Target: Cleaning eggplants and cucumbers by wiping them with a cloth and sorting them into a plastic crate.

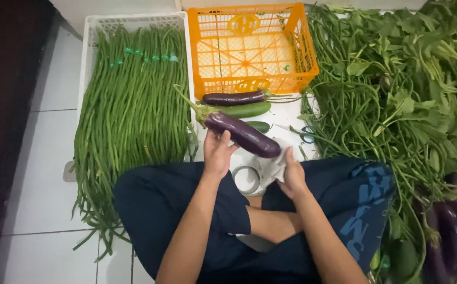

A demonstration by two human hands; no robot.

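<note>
My left hand (217, 155) grasps a purple eggplant (243, 134) above my lap; my right hand (291, 179) pinches a white cloth (271, 169) at its tip. Long beans (131, 110) border left, loose greens (391, 100) right; orange crate (252, 47) ahead, open tile (49, 173) leftward.

Long glossy dark-purple eggplant (243, 135) with green stem cap, lying slantwise, stem end up-left, held above lap, white cloth (271, 169) at its lower end
</note>
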